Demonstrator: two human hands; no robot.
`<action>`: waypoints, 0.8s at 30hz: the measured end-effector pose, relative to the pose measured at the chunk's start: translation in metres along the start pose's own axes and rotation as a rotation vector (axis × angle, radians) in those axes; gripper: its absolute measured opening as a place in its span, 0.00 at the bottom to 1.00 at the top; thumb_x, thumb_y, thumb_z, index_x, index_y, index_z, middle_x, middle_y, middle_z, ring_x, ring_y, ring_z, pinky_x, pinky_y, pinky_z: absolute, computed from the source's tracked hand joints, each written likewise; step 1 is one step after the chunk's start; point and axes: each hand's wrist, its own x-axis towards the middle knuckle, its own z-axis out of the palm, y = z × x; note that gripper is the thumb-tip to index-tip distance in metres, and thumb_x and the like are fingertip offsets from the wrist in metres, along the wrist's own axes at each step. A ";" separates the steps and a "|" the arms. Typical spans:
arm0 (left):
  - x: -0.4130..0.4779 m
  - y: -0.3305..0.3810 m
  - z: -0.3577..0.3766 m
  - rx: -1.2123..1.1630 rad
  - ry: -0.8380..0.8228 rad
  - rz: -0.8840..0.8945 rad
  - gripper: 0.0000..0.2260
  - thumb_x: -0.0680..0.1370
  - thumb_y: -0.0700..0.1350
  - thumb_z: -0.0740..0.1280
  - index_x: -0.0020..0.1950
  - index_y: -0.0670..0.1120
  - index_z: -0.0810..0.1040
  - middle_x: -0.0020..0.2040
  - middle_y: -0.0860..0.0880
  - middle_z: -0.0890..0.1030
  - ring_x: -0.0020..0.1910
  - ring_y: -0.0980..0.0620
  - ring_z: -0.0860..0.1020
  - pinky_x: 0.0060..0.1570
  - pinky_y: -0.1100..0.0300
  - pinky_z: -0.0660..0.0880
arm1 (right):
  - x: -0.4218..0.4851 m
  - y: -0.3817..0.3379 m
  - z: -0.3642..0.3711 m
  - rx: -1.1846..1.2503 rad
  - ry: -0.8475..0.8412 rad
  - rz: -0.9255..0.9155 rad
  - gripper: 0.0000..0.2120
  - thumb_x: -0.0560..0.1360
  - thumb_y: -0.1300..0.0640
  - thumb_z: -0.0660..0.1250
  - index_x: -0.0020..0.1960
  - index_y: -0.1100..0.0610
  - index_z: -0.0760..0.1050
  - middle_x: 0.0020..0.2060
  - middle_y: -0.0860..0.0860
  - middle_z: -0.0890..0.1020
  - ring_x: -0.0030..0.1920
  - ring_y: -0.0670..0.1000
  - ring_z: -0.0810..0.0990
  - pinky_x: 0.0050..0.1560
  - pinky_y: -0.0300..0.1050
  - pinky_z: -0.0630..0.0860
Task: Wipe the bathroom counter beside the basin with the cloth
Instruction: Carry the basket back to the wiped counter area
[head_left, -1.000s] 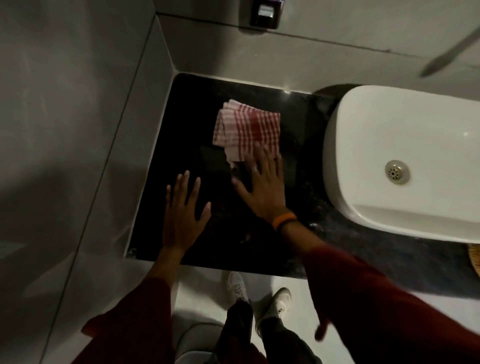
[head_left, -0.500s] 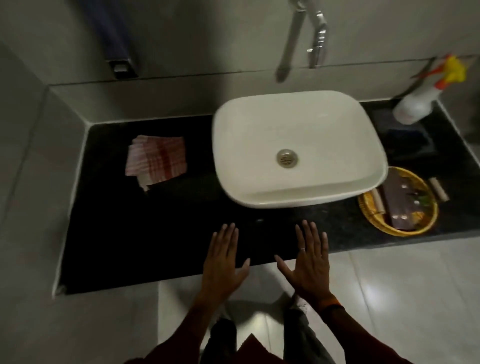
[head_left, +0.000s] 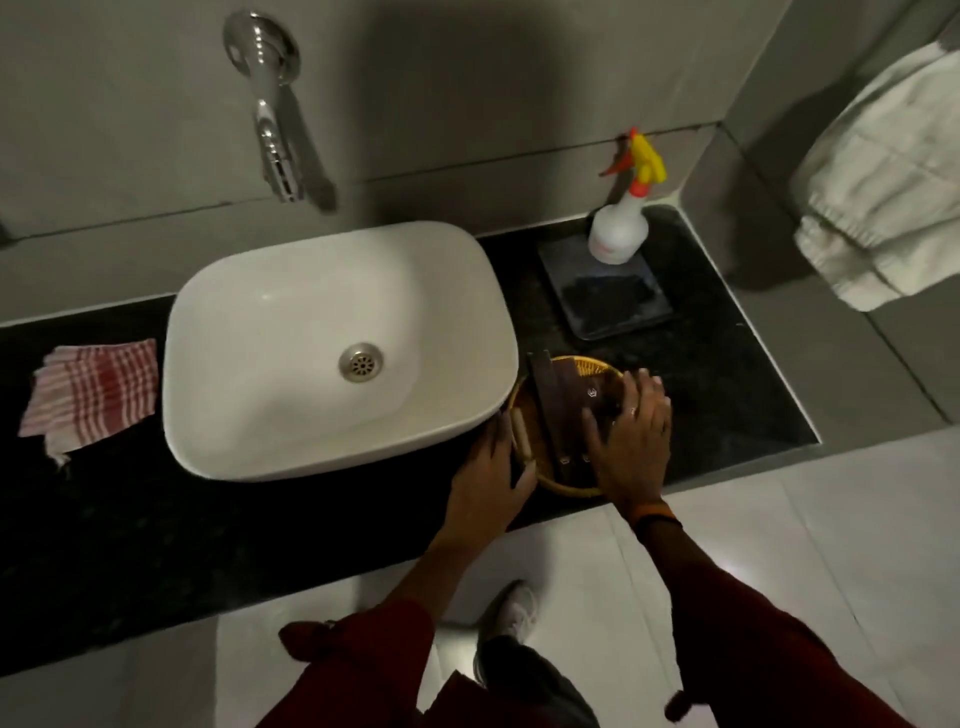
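The folded red-and-white checked cloth (head_left: 93, 397) lies on the black counter (head_left: 727, 395), left of the white basin (head_left: 291, 332), with no hand near it. Both hands are on the other side of the basin, at a round yellow woven basket (head_left: 567, 489). My left hand (head_left: 493, 480) curls around the basket's left rim, close against the basin. My right hand (head_left: 631, 441) reaches over the dark packets inside, fingers at the far right rim and thumb on a packet. An orange band sits on my right wrist.
A chrome tap (head_left: 270, 130) juts from the wall above the basin. A white spray bottle (head_left: 618, 228) with a yellow-and-orange trigger stands on a dark tray (head_left: 608, 301) at the back right. A white towel (head_left: 883, 197) hangs on the right wall.
My view swung from the left counter to the right of the basin. Both hands left the cloth's side, hovered at the front edge, and now rest on the basket.
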 end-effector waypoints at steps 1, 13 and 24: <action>0.010 0.010 0.004 -0.044 -0.005 -0.080 0.35 0.79 0.59 0.62 0.81 0.44 0.54 0.78 0.42 0.66 0.75 0.44 0.68 0.72 0.52 0.68 | 0.010 0.008 0.000 0.058 -0.024 0.083 0.33 0.80 0.42 0.63 0.78 0.59 0.60 0.77 0.61 0.65 0.79 0.61 0.61 0.77 0.64 0.63; 0.001 0.010 -0.008 -0.463 -0.080 -0.400 0.13 0.77 0.43 0.66 0.61 0.47 0.74 0.49 0.41 0.84 0.46 0.42 0.84 0.46 0.53 0.82 | -0.032 0.008 -0.028 0.223 -0.183 0.248 0.19 0.84 0.61 0.57 0.74 0.62 0.68 0.65 0.62 0.79 0.60 0.62 0.82 0.59 0.59 0.81; -0.180 -0.159 -0.076 -0.520 -0.037 -0.559 0.23 0.76 0.41 0.69 0.71 0.52 0.72 0.53 0.46 0.83 0.48 0.51 0.81 0.49 0.58 0.79 | -0.203 -0.138 0.001 0.353 -0.360 0.176 0.12 0.81 0.65 0.63 0.64 0.60 0.75 0.41 0.54 0.83 0.35 0.53 0.81 0.38 0.49 0.80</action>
